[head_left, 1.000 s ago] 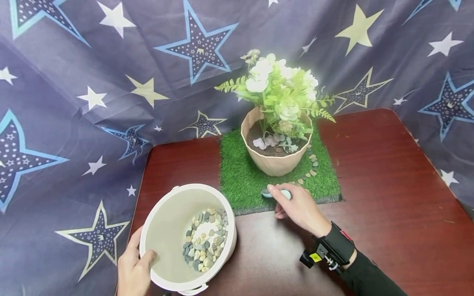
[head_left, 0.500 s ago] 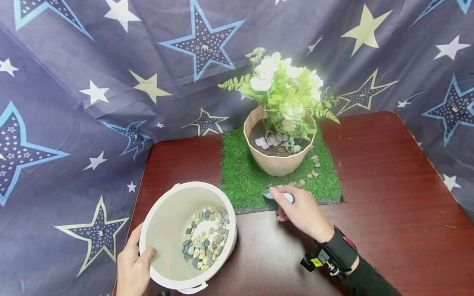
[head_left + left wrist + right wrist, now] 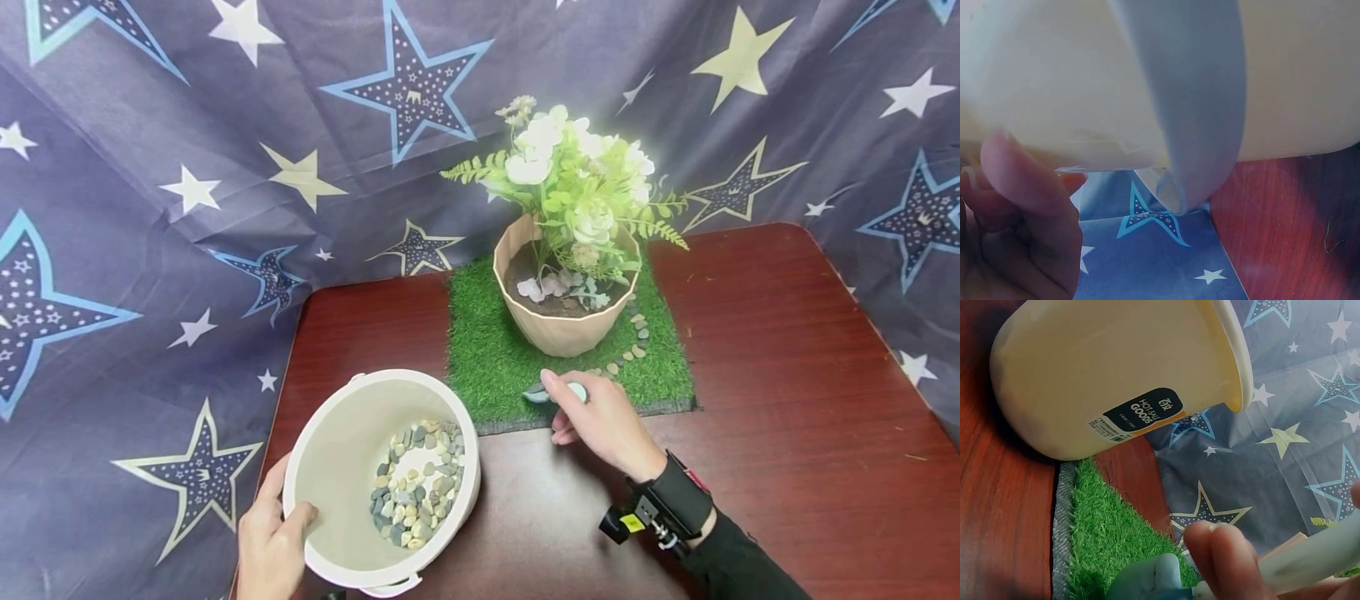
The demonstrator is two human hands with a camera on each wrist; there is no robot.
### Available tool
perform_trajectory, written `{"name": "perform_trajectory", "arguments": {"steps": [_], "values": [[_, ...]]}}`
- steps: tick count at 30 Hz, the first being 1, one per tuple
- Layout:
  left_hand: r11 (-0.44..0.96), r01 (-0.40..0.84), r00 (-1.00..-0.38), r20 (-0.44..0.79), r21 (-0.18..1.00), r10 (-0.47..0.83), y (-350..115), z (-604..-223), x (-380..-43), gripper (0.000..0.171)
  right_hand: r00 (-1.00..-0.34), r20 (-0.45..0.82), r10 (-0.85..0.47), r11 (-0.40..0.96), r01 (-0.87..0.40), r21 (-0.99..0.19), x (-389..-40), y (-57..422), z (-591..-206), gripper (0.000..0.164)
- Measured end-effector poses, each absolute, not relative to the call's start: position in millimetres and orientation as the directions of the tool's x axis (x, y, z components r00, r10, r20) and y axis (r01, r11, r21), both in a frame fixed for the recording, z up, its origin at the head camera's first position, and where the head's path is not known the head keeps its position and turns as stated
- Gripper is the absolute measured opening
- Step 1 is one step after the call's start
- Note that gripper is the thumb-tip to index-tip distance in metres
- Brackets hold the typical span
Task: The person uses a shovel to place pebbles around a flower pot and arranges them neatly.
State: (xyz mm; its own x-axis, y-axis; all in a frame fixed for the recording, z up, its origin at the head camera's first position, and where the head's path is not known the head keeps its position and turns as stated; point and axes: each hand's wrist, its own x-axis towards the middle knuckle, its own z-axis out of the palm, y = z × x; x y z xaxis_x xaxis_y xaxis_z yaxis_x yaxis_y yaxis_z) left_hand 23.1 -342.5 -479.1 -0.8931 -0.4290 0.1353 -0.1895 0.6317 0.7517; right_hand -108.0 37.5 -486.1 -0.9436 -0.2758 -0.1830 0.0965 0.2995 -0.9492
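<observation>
My left hand (image 3: 272,546) grips the rim of a cream bucket (image 3: 330,467), thumb inside the wall, and the bucket leans with its mouth toward me. Grey and tan pebbles (image 3: 416,500) lie in its bottom. My right hand (image 3: 603,421) holds a small trowel (image 3: 535,394) just above the front of a green artificial turf mat (image 3: 480,367). In the right wrist view the trowel's pale handle (image 3: 1316,553) runs through my fingers and its blue-grey blade (image 3: 1141,578) hangs over the grass. Whether anything lies on the blade is unclear.
A peach faceted pot (image 3: 562,333) with white flowers (image 3: 592,221) stands on the mat. A curved row of pebbles (image 3: 637,333) runs round its right side, and my right hand hides part of it. Behind the red-brown table (image 3: 787,358) hangs a star-print cloth (image 3: 360,208).
My right hand has drawn slightly left with the trowel, toward the bucket. The left hand and bucket have stayed nearly still. Earlier, the whole head view shifted a little.
</observation>
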Motion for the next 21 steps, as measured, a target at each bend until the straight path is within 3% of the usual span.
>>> {"name": "perform_trajectory", "arguments": {"steps": [9, 21], "values": [[0.628, -0.184, -0.898, 0.129, 0.756, -0.420, -341.9, -476.4, 21.1, 0.069, -0.933, -0.255, -0.256, 0.161, 0.219, -0.962, -120.0, 36.8, -481.7, 0.062], [0.602, -0.178, -0.903, 0.114, 0.778, -0.415, -342.5, -479.1, 23.4, 0.069, -0.916, -0.313, -0.251, 0.108, 0.295, -0.949, -145.6, 25.6, -475.2, 0.081]]}}
